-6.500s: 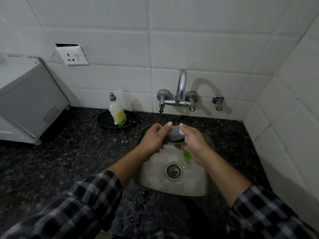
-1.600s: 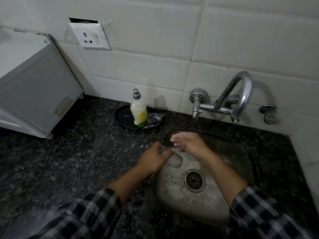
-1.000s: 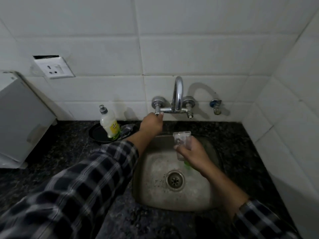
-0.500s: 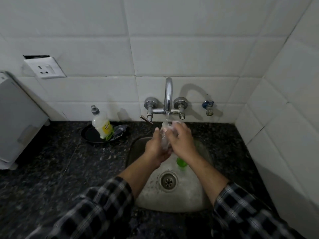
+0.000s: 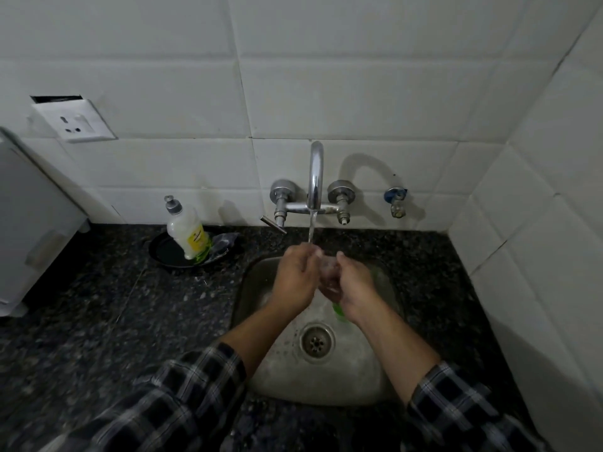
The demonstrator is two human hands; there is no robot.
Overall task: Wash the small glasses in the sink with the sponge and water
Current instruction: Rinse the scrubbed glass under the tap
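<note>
Centrally, small clear glass (image 5: 328, 272) blurred under tap water (image 5: 311, 228), left hand (image 5: 295, 280) and right hand (image 5: 355, 290) both curled round it

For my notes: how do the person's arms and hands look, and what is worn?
The left sleeve and right sleeve are dark plaid with pale lines, leaving forearms bare. The left hand and right hand wear no gloves, rings or watch.

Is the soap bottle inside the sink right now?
No, the soap bottle stands on a black dish on the counter, left of the sink.
</note>
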